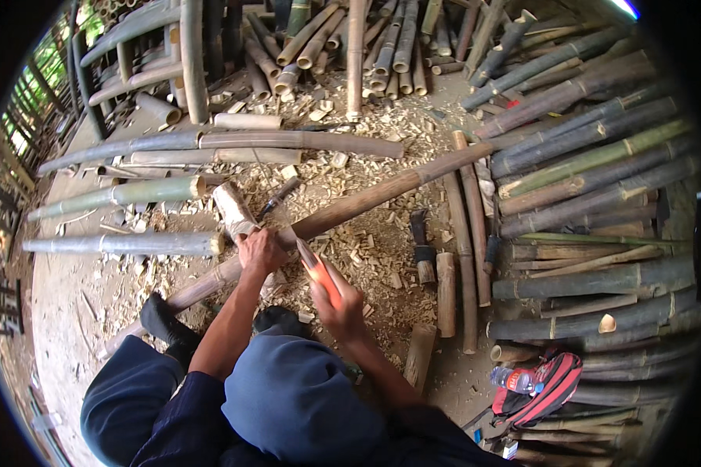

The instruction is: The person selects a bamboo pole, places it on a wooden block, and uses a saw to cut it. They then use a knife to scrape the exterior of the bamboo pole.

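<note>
A long brown bamboo pole (397,189) slants across the work spot, lying over a pale chopped log (232,205). Closed over the pole near that log is my left hand (261,251). My right hand (337,305) grips an orange-handled saw (320,274). The saw's tip meets the pole just right of my left hand; its teeth cannot be made out. Beyond the left hand, a dark-handled tool (279,196) lies among the wood chips.
Wood chips (358,257) cover the ground. Bamboo poles (132,244) lie at left, with more stacked along the right (592,280) and back. A dark-handled blade (423,247) lies right of my hands. A red-black bag (549,389) and plastic bottle (514,379) rest lower right.
</note>
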Demonstrator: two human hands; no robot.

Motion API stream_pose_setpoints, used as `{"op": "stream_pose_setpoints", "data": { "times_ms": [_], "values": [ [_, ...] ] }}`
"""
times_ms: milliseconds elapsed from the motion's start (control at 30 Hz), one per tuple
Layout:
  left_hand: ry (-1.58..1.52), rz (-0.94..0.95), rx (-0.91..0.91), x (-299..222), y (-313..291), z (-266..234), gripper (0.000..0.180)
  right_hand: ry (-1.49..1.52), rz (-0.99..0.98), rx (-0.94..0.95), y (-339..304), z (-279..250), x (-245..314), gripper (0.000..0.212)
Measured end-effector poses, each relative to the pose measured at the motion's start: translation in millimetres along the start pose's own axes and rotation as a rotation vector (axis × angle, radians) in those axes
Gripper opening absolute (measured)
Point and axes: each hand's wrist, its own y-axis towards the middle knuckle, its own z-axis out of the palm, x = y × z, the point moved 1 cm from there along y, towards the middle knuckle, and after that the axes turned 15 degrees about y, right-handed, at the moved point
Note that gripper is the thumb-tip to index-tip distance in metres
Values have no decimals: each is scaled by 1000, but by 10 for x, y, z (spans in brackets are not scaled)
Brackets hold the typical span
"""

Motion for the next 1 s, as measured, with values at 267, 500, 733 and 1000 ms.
{"op": "stream_pose_setpoints", "data": {
  "times_ms": [267,500,733,1000],
  "values": [
    [-17,2,2,138,111,166,44,-349,-303,51,-1087,-574,-54,31],
    [0,16,-42,301,265,606,59,-10,-101,-63,148,128,83,35],
    [-38,6,100,137,35,-17,42,38,130,98,-1498,-665,329,46],
    [-1,-3,75,171,240,385,24,-61,4,-56,-144,65,3,39]
  ]
}}
